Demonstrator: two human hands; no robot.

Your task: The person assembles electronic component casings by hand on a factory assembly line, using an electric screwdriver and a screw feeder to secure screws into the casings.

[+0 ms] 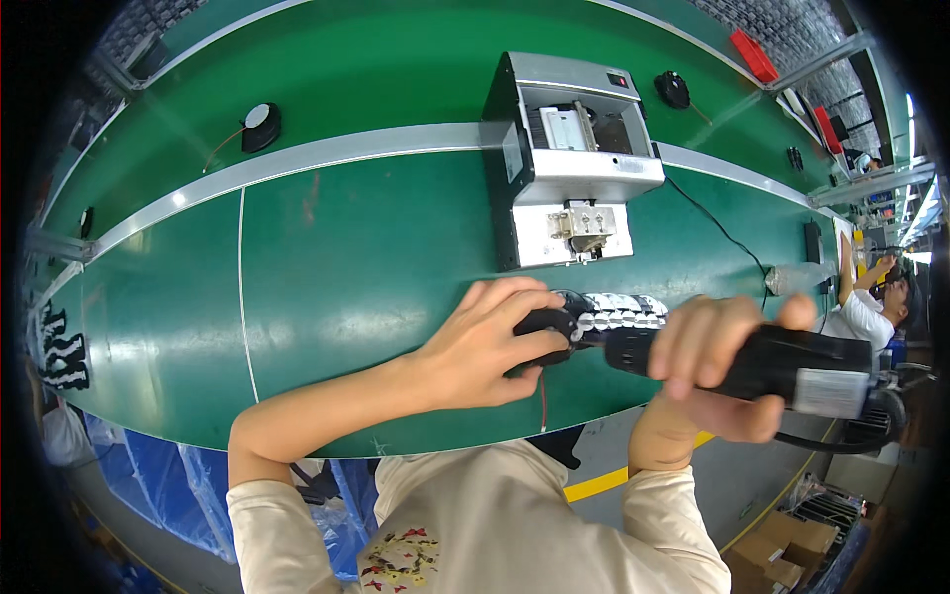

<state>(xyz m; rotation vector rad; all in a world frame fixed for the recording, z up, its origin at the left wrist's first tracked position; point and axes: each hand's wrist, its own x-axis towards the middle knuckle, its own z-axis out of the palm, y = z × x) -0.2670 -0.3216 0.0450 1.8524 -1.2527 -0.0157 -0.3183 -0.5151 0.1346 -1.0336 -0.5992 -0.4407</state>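
My left hand (pixel 490 346) is closed round a small black round part (pixel 542 332) on the green bench, with a thin red wire (pixel 543 401) trailing from it toward the front edge. In my right hand (pixel 714 361) is a black electric screwdriver (pixel 802 366), held level with its tip end pointing left at the part. Where tip and part meet, I cannot make out the detail. Just behind them lies a white-and-black segmented piece (pixel 621 312), partly hidden by my hands and the tool.
A silver-grey metal machine (pixel 579 173) stands beyond my hands, its black cable (pixel 727 233) running right. Round black parts with wires (pixel 261 129) rest on the far conveyor (pixel 396 69). Black-and-white strips (pixel 64 351) lie at the left edge. Another person (pixel 876 297) works at the far right.
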